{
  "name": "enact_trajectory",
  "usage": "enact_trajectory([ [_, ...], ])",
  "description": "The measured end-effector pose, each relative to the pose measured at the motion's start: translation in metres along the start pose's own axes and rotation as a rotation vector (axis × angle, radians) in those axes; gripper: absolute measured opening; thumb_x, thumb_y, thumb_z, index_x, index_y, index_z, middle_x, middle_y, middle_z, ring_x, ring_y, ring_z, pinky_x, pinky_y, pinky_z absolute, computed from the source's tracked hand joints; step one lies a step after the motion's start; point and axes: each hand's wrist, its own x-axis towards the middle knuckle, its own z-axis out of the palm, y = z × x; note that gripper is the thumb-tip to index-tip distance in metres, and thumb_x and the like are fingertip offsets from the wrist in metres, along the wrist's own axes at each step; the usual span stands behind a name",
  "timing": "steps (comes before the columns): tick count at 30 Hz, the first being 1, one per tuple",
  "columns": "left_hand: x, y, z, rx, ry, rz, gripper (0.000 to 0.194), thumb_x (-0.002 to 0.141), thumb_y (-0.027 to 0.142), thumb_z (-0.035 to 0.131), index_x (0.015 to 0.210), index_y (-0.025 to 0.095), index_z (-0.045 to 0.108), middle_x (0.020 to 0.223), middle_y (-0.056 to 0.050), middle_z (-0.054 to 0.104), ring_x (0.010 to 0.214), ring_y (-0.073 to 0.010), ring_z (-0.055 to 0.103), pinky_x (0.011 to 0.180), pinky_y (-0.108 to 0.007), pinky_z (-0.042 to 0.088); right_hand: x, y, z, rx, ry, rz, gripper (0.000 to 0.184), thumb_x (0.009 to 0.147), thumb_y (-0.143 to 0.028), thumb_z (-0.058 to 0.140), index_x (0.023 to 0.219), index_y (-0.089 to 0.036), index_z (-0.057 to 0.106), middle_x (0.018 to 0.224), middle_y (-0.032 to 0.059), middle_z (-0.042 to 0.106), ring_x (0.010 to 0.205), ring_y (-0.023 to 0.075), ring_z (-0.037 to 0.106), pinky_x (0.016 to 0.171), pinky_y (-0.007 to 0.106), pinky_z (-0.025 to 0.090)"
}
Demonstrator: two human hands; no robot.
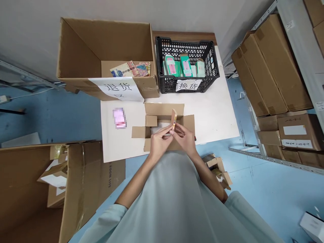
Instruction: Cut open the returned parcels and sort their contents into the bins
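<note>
Over an open small cardboard carton (pixel 164 108), a slim orange-and-yellow packet (pixel 174 122) is held upright, almost edge-on to me. What looks like a brown flap stands at its far end. My left hand (pixel 160 140) pinches the packet's near end from one side. From the other side, my right hand (pixel 185 137) grips it too, and the fingertips of both hands nearly meet. The carton's flaps are folded outward, and some white material shows inside it, partly hidden by my hands. To the left on the white table lies a pixelated pink item (pixel 119 118).
Behind the carton stand a large labelled cardboard box (pixel 78 50) with several colourful packets and a black plastic crate (pixel 187 86) with several green boxes. At lower left is a big box (pixel 91 182) holding opened cartons. Shelved boxes (pixel 273 67) line the right.
</note>
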Motion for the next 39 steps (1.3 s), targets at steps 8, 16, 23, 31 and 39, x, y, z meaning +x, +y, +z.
enact_trajectory([
  [8,0.005,0.005,-0.015,0.043,0.043,-0.022,0.061,0.09,0.054,0.091,0.142,0.024,0.08,0.15,-0.016,0.074,0.122,-0.0277,0.077,0.093,-0.038,0.07,0.006,-0.017,-0.022,0.129,-0.044,0.035,0.066,0.085,-0.074,0.089,0.128,-0.024,0.087,0.126,0.0081,0.088,0.125,0.0331,0.082,0.113,0.049,0.067],
  [16,0.019,0.013,-0.048,-0.24,-0.087,-0.265,0.062,0.07,0.068,0.104,0.104,0.019,0.087,0.111,-0.013,0.087,0.106,-0.0293,0.081,0.104,-0.048,0.067,0.003,-0.037,-0.039,0.22,-0.096,0.076,0.064,0.082,-0.071,0.094,0.13,-0.029,0.088,0.122,0.0054,0.089,0.125,0.0315,0.08,0.103,0.044,0.07],
  [23,0.016,0.02,-0.044,-0.254,-0.024,-0.286,0.066,0.064,0.069,0.107,0.103,0.019,0.089,0.11,-0.013,0.088,0.102,-0.0294,0.083,0.099,-0.047,0.07,0.006,-0.037,-0.035,0.206,-0.091,0.105,0.065,0.083,-0.071,0.094,0.131,-0.027,0.087,0.123,0.0064,0.089,0.123,0.0313,0.081,0.099,0.043,0.071],
  [31,0.015,0.018,-0.04,-0.203,0.059,-0.263,0.06,0.068,0.063,0.106,0.106,0.018,0.092,0.108,-0.013,0.089,0.101,-0.0338,0.085,0.096,-0.05,0.073,0.008,-0.029,-0.032,0.085,0.09,-0.019,0.066,0.087,-0.072,0.089,0.135,-0.027,0.084,0.147,0.0101,0.081,0.14,0.032,0.076,0.124,0.049,0.06],
  [39,0.003,0.013,-0.009,0.005,0.075,-0.034,0.033,0.09,0.047,0.089,0.114,0.025,0.092,0.131,-0.008,0.086,0.118,-0.0329,0.084,0.095,-0.045,0.073,-0.002,-0.013,0.004,0.141,-0.051,0.048,0.077,0.08,-0.076,0.093,0.137,-0.025,0.083,0.145,0.011,0.082,0.138,0.0329,0.077,0.123,0.048,0.062],
])
